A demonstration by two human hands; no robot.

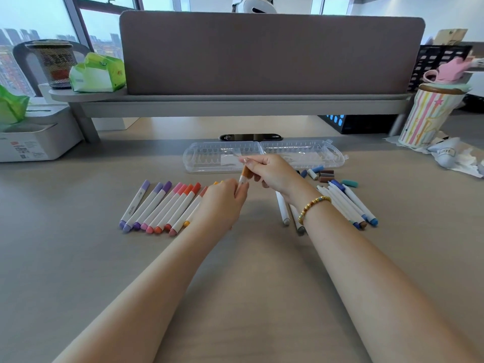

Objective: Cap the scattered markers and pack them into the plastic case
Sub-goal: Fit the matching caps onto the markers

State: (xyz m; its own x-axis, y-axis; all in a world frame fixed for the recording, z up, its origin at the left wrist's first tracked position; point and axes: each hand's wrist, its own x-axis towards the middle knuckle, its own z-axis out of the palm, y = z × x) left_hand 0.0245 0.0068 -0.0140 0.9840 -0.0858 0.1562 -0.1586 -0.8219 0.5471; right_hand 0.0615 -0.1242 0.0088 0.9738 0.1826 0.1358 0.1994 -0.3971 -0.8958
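Purple, pink and orange capped markers (159, 205); clear plastic case (301, 153); pastel-striped cup (427, 116).

a long grey shelf (235, 104) stands on the surface (78, 258) at 12 o'clock, with a grey board (269, 53) on it. a mesh cup (55, 64) and green tissue pack (98, 73) sit at 10 o'clock. a striped cup (429, 115) stands at 2 o'clock, a white box (34, 142) at 9 o'clock.

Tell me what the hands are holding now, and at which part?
One marker: the left hand holds its white barrel, and the right hand pinches the orange cap end.
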